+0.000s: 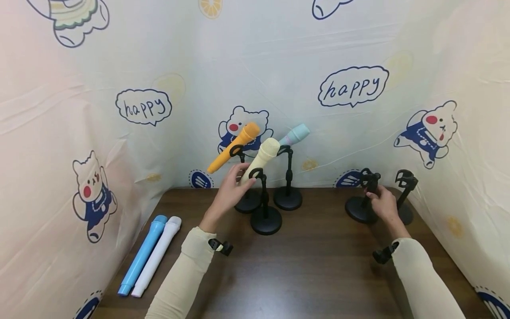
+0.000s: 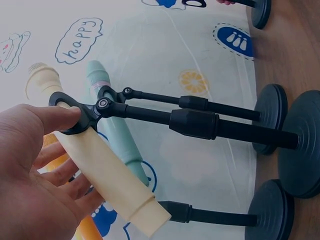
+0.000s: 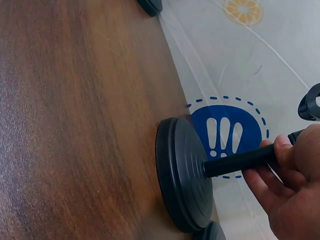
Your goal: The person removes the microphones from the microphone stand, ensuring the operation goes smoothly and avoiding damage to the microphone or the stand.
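A cream microphone [image 1: 262, 158] sits tilted in the clip of a black stand [image 1: 266, 220]. My left hand [image 1: 230, 192] holds it at the clip; in the left wrist view the thumb [image 2: 65, 118] presses on the clip ring and the other fingers lie behind the microphone body. Over at the right, my right hand [image 1: 384, 204] grips the pole of another black stand [image 1: 360, 210]. That stand's round base [image 3: 186, 175] shows in the right wrist view, and its clip holds no microphone.
Behind the cream microphone, an orange microphone [image 1: 234, 147] and a mint one [image 1: 295, 134] rest in stands. One more stand [image 1: 406, 212] is beside my right hand. A blue microphone [image 1: 143, 254] and a white one [image 1: 157, 256] lie at the table's left. Printed cloth [image 1: 287, 53] hangs behind.
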The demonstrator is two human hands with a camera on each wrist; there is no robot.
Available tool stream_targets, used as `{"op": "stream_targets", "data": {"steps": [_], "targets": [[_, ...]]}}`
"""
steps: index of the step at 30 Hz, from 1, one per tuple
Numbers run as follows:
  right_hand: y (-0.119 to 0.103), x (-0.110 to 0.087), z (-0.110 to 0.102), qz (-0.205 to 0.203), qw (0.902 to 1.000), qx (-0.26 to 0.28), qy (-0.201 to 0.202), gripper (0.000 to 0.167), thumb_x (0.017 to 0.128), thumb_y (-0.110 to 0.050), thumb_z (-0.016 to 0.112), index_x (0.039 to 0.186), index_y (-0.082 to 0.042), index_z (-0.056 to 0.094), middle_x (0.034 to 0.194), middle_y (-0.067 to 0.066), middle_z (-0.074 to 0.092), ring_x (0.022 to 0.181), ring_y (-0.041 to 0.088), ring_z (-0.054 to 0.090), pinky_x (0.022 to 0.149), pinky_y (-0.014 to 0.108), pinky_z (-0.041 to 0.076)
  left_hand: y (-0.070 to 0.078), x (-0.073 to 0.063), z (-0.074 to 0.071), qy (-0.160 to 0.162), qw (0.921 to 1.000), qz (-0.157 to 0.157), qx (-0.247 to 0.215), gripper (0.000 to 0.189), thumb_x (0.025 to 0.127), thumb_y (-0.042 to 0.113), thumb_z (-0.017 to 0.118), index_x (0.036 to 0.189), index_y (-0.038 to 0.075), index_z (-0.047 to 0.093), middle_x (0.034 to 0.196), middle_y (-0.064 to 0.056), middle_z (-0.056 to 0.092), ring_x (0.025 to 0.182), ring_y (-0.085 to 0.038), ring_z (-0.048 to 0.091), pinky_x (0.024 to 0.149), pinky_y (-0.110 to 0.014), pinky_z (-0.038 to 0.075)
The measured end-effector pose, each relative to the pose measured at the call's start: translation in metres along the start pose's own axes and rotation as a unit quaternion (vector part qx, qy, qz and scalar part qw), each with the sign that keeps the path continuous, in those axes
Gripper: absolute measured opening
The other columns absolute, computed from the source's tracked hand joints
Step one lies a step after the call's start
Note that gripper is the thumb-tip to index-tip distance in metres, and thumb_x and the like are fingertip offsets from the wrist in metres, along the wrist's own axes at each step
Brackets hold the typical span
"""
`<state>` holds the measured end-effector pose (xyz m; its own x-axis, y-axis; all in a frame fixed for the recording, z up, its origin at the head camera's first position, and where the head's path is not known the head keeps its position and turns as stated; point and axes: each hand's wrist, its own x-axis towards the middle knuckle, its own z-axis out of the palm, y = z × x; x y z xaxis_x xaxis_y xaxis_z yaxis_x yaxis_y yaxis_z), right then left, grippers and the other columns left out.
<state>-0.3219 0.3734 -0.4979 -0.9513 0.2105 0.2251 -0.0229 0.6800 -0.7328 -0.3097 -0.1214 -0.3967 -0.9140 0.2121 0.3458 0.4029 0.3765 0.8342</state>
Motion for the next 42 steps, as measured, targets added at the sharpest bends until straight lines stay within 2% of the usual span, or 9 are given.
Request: {"op": "stream_targets", "data": {"steps": [6,14,24,30,32,34,38,40,42], "targets": [[0.001,-0.002,-0.001,0.006,1.0,-0.002,-0.006,0.029,0.112,-0.014,0.052,0.128,0.009,0.063,0.128,0.036,0.069,0.129,0.054,0.059,0.108,0.065,0.043,-0.001,0.001,0.0,0.0,1.0,0.0,0.005,0.047,0.103,0.022,0.073,0.146,0.012,0.057,0.141,-0.014,0.057,0.134,-0.039,0.056,0.117,-0.059,0.047],[0.001,-0.007,-0.001,0.009,0.9999,-0.003,-0.004,0.031,0.113,-0.017,0.052,0.127,0.007,0.064,0.127,0.036,0.069,0.126,0.053,0.06,0.104,0.063,0.045,0.0,0.002,0.0,-0.001,1.0,0.007,0.007,0.047,0.104,0.023,0.073,0.146,0.012,0.056,0.14,-0.014,0.057,0.133,-0.042,0.056,0.115,-0.059,0.048],[0.0,-0.01,-0.002,0.012,0.9999,-0.008,-0.009,0.034,0.114,-0.02,0.05,0.13,0.007,0.062,0.128,0.036,0.067,0.118,0.05,0.062,0.096,0.061,0.049,0.004,0.008,0.008,-0.002,1.0,0.0,0.009,0.052,0.103,0.03,0.073,0.149,0.016,0.054,0.14,-0.011,0.058,0.12,-0.033,0.056,0.103,-0.054,0.051],[0.001,-0.013,-0.002,0.021,0.9996,-0.018,0.007,0.037,0.113,-0.022,0.054,0.133,0.008,0.061,0.127,0.037,0.067,0.114,0.05,0.064,0.094,0.06,0.052,0.002,0.008,0.013,0.016,0.9999,0.004,-0.003,0.048,0.101,0.029,0.076,0.144,0.015,0.06,0.134,-0.012,0.061,0.115,-0.033,0.06,0.097,-0.049,0.055],[0.0,-0.015,-0.002,0.03,0.9991,-0.018,0.023,0.038,0.111,-0.023,0.057,0.133,0.009,0.06,0.126,0.036,0.068,0.113,0.049,0.066,0.091,0.056,0.054,0.002,0.007,0.014,0.019,0.9997,0.009,-0.009,0.047,0.1,0.029,0.077,0.143,0.015,0.061,0.133,-0.012,0.061,0.113,-0.032,0.061,0.095,-0.047,0.055],[-0.001,-0.016,-0.003,0.041,0.9981,-0.019,0.042,0.039,0.109,-0.023,0.061,0.132,0.009,0.06,0.123,0.035,0.07,0.109,0.045,0.068,0.085,0.047,0.056,0.002,0.007,0.015,0.021,0.9996,0.013,-0.013,0.047,0.1,0.028,0.077,0.142,0.015,0.061,0.133,-0.012,0.062,0.113,-0.032,0.061,0.094,-0.045,0.055],[-0.005,-0.021,-0.005,0.064,0.9953,-0.01,0.071,0.033,0.106,-0.023,0.066,0.122,0.006,0.064,0.109,0.028,0.075,0.083,0.025,0.072,0.065,0.024,0.051,0.002,0.005,0.017,0.026,0.9993,0.015,-0.021,0.046,0.1,0.026,0.077,0.142,0.014,0.061,0.135,-0.011,0.061,0.115,-0.031,0.061,0.095,-0.045,0.054],[-0.008,-0.025,-0.005,0.074,0.9945,0.001,0.074,0.029,0.106,-0.023,0.066,0.117,0.004,0.066,0.102,0.023,0.077,0.072,0.014,0.069,0.057,0.019,0.05,0.002,0.004,0.017,0.027,0.9992,0.016,-0.024,0.047,0.1,0.026,0.078,0.141,0.014,0.061,0.136,-0.011,0.061,0.117,-0.031,0.062,0.098,-0.047,0.054],[-0.012,-0.029,-0.006,0.077,0.9942,0.019,0.072,0.027,0.106,-0.022,0.066,0.114,0.004,0.07,0.096,0.018,0.078,0.066,0.007,0.067,0.055,0.018,0.052,0.003,0.003,0.018,0.028,0.9991,0.019,-0.027,0.047,0.099,0.025,0.079,0.141,0.014,0.061,0.137,-0.011,0.062,0.119,-0.032,0.062,0.101,-0.05,0.053]]}}
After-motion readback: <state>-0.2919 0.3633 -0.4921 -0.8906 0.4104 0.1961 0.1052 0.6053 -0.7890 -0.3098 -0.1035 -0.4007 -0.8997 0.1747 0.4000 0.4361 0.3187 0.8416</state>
